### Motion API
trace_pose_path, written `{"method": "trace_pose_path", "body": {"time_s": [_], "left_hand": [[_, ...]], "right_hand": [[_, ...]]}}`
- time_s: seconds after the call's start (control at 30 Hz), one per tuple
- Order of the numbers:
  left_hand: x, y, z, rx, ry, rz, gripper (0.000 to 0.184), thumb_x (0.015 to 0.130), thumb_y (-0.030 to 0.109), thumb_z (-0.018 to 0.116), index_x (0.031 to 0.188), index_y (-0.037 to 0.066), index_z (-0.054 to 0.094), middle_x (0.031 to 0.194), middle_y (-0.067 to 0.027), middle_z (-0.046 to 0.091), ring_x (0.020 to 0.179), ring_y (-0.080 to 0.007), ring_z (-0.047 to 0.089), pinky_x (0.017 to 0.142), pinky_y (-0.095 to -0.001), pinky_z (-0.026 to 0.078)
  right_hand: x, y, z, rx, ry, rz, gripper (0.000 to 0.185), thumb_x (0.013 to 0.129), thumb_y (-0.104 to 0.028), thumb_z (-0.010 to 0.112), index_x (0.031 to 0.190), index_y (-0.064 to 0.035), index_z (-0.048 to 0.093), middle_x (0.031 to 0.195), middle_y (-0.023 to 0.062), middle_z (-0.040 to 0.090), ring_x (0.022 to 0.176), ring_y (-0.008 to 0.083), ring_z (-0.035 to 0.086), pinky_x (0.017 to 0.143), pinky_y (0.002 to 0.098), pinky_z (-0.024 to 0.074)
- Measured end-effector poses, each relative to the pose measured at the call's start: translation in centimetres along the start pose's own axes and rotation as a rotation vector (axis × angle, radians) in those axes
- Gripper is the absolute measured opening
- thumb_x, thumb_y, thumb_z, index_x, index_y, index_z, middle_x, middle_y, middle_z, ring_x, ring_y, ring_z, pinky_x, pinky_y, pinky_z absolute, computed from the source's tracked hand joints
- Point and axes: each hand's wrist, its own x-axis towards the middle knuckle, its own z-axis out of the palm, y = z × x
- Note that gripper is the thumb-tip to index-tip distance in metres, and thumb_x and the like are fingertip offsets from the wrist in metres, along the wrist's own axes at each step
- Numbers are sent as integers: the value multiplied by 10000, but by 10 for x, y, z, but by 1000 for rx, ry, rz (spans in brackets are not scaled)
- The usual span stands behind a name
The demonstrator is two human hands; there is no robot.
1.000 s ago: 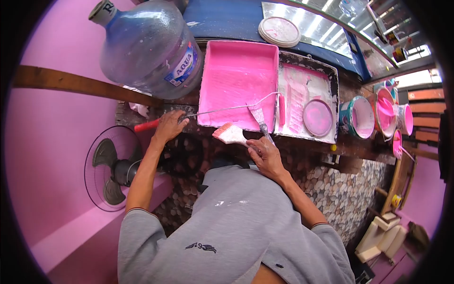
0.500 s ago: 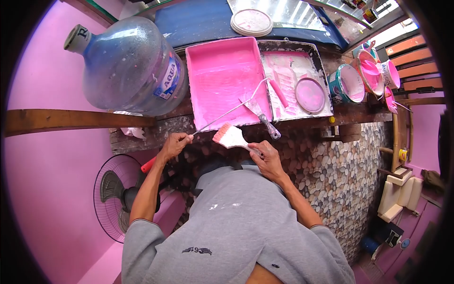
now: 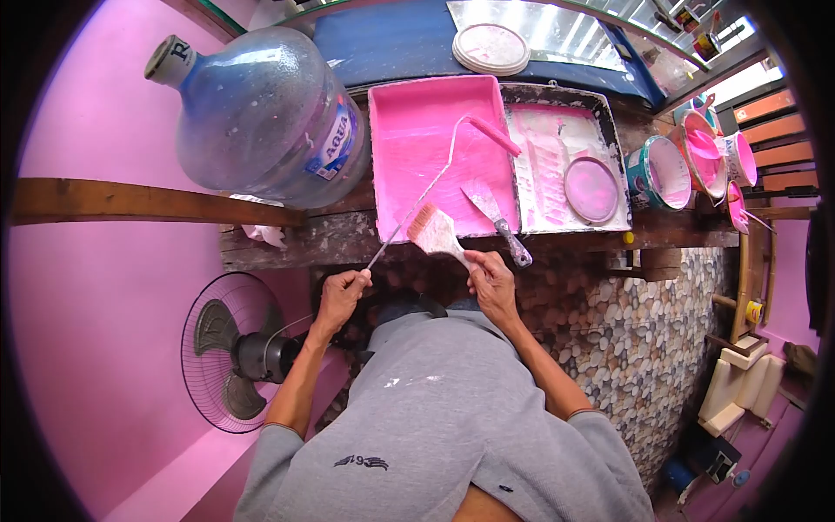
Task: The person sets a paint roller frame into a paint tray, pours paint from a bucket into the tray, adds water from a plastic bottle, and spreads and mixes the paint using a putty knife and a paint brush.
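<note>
My left hand (image 3: 341,300) pinches the wire rod of a paint roller (image 3: 494,137), whose narrow pink roller end lies over the divide between two trays. In my right hand (image 3: 492,280) is the handle of a wide paintbrush (image 3: 438,237), its pink-tipped bristles angled up to the left at the front edge of the pink paint tray (image 3: 435,113), close to the rod. A putty knife (image 3: 489,207) rests with its blade in that tray and its speckled handle over the front edge. Beside it, the whitish tray (image 3: 548,130) holds a round pink lid (image 3: 591,189).
A big water bottle (image 3: 270,113) stands left of the trays. Paint pots (image 3: 658,172) line the right. Stacked lids (image 3: 490,48) lie behind. A fan (image 3: 228,348) stands at lower left, beneath a wooden bar (image 3: 130,202).
The roller end has swung up and left, from the whitish tray toward the pink one. The brush has tilted more upright, nearer the rod. My left hand has moved forward along the rod.
</note>
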Motion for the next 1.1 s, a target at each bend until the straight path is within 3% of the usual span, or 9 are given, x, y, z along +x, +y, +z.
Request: {"method": "trace_pose_path", "body": {"time_s": [0.23, 0.3, 0.33, 0.43, 0.6, 0.77, 0.93, 1.0, 1.1], "left_hand": [[-21, -2, 20, -52, 28, -69, 345, 924, 335, 599, 750, 42, 658, 563, 70, 436, 514, -17, 354, 464, -222, 257], [-22, -6, 23, -73, 28, -118, 366, 913, 336, 606, 746, 17, 674, 553, 45, 473, 535, -34, 405, 482, -243, 287], [-21, -10, 24, -75, 23, -109, 337, 925, 318, 600, 749, 36, 659, 569, 67, 443, 519, -15, 362, 468, -216, 258], [-18, -17, 28, -53, 24, -122, 331, 927, 310, 596, 755, 35, 664, 566, 61, 452, 516, -16, 366, 465, -216, 258], [-12, -19, 33, -46, 30, -136, 329, 915, 315, 604, 777, 28, 687, 561, 42, 493, 516, -30, 404, 468, -226, 288], [-13, -12, 31, -156, 8, -222, 328, 901, 320, 617, 795, 23, 704, 561, 28, 521, 519, -39, 439, 468, -231, 313], [-19, -5, 31, -65, 38, -182, 328, 900, 315, 620, 795, 16, 704, 566, 32, 521, 520, -39, 435, 467, -228, 310], [-21, -3, 31, -54, 41, -179, 328, 900, 312, 621, 790, 14, 703, 566, 31, 521, 519, -39, 433, 465, -229, 308], [-24, 5, 30, -60, 40, -187, 328, 899, 305, 622, 784, 8, 701, 564, 28, 521, 517, -38, 431, 459, -230, 303]], "right_hand": [[17, 27, 45, 272, 2, 6, 228, 959, -88, 459, 1151, 12, 529, 1009, 97, 560, 729, 122, 622, 612, 230, 509], [14, 15, 51, 159, -107, 158, 305, 929, -167, 530, 1174, 8, 478, 981, 116, 577, 719, 150, 628, 640, 282, 516], [12, 29, 51, -19, -112, 121, 406, 878, -256, 604, 1166, -6, 465, 930, 130, 588, 719, 176, 633, 664, 328, 514], [6, 18, 40, -239, -90, 150, 450, 854, -290, 629, 1172, -19, 460, 949, 152, 592, 721, 190, 636, 665, 342, 505], [7, 19, 12, -259, -126, 250, 351, 826, -359, 676, 885, -14, 651, 778, 91, 684, 704, 156, 652, 654, 304, 501], [14, 17, 14, -221, -178, 235, 360, 828, -353, 675, 923, -6, 668, 787, 97, 686, 704, 132, 650, 639, 282, 498], [24, 19, 33, -183, -317, 334, 334, 832, -311, 687, 919, 11, 657, 784, 79, 673, 685, 106, 636, 613, 241, 491], [23, 23, 44, 202, -366, 427, 258, 844, -249, 695, 931, -14, 637, 801, 35, 655, 678, 93, 624, 606, 211, 481], [23, 23, 59, 453, -404, 572, 203, 853, -207, 696, 957, -52, 614, 827, 1, 642, 684, 80, 615, 611, 189, 473]]}}
